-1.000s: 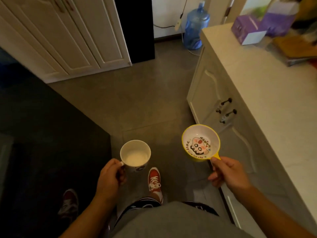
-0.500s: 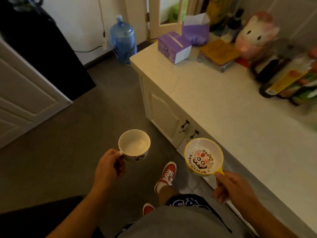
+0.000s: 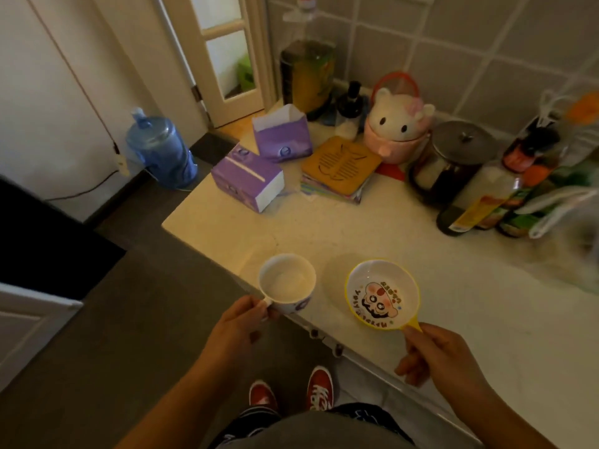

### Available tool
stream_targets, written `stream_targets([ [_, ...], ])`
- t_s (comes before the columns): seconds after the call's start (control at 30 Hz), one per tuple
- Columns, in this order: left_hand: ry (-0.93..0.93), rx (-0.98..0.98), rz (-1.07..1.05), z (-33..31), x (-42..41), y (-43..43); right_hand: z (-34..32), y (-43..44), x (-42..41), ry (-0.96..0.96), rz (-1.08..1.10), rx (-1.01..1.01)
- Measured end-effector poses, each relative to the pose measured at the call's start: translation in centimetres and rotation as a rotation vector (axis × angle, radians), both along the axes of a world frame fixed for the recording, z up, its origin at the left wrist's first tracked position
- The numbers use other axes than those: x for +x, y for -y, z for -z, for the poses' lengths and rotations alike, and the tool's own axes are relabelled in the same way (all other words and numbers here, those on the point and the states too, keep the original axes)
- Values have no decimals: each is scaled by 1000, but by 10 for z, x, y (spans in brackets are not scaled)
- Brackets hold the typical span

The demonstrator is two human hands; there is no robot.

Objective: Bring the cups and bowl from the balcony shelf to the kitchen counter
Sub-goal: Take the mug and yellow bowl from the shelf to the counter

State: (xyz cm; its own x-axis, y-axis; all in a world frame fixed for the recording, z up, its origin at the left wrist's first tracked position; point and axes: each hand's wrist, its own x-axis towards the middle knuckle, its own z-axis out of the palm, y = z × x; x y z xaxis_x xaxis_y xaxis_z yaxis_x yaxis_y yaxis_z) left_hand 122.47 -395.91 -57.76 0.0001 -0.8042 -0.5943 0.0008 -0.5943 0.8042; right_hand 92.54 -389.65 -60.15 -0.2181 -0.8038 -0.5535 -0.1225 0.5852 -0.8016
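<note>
My left hand (image 3: 238, 325) grips the handle of a white cup (image 3: 287, 282) with a purple mark on its side; the cup is empty and hangs over the front edge of the kitchen counter (image 3: 324, 234). My right hand (image 3: 436, 354) pinches the yellow handle of a small yellow-rimmed bowl (image 3: 382, 294) with a cartoon face inside. The bowl is held above the pale counter top, to the right of the cup. Whether either touches the counter I cannot tell.
At the back of the counter stand purple tissue boxes (image 3: 248, 178), a stack of coasters (image 3: 340, 168), a cat-shaped pink jar (image 3: 398, 128), a glass jar (image 3: 450, 163) and bottles (image 3: 476, 202). A blue water jug (image 3: 160, 150) sits on the floor, left.
I have turned right and stepped up to the counter. Both hands moved forward, so the cup and bowl went from over the floor to over the counter's front edge.
</note>
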Motion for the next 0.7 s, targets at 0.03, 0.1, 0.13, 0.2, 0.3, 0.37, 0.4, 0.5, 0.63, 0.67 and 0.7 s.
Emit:
stream_targets([
  [0.03, 11, -9, 31, 1, -4, 12, 0, 7, -2, -2, 24, -5],
  [0.1, 47, -32, 94, 5, -10, 36, 2, 18, -4, -4, 78, -5],
  [0.13, 65, -40, 125, 8, -14, 48, 3, 23, -5, 0, 109, -4],
  [0.2, 71, -36, 167, 15, -22, 71, 7, 30, -5, 5, 170, -10],
  [0.3, 28, -10, 197, 28, -32, 101, 9, 37, 1, 4, 252, -20],
  [0.37, 36, -8, 235, 36, -36, 118, 9, 40, 7, 3, 314, -14],
  [0.4, 43, -12, 255, 40, -38, 126, 9, 41, 10, 3, 346, -13],
  [0.5, 41, -31, 323, 46, -45, 144, 9, 43, 19, 6, 426, -16],
  [0.63, 26, -45, 403, 50, -54, 159, 8, 45, 27, 0, 501, -12],
  [0.67, 18, -41, 418, 50, -57, 161, 8, 45, 29, 0, 519, -12],
  [0.7, 14, -39, 430, 50, -58, 163, 7, 45, 30, -2, 535, -14],
])
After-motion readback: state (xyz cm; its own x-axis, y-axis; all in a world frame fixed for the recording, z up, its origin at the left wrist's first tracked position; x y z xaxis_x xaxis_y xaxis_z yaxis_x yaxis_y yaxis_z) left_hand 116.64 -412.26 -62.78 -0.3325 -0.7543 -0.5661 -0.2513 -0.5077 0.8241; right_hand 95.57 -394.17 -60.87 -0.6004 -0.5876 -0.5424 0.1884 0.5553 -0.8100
